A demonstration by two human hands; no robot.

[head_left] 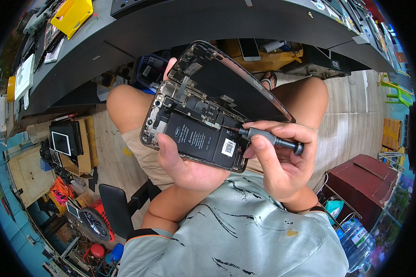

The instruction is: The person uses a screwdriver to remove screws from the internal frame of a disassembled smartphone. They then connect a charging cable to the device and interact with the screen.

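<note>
An opened smartphone (pixel 196 138) rests in my left hand (pixel 189 171), its black battery and circuit board facing up. The thumb lies over the phone's near left edge, and fingertips show behind the far left corner. The lifted screen panel (pixel 235 87) leans away from the body along the far long side, with flex cables visible near its upper left. A dark grey precision screwdriver (pixel 275 140) is pinched between the thumb and fingers of my right hand (pixel 289 157). Its tip points left, over the phone's inside near the battery's edge; I cannot tell whether it touches a screw.
A dark desk edge (pixel 189 30) curves across the far side, with a yellow bin (pixel 71 17) on its left. Below it, a white phone (pixel 249 50) lies on a cardboard box. A chair armrest (pixel 115 210) stands at left, a dark red box (pixel 363 180) and water bottle (pixel 357 244) at right.
</note>
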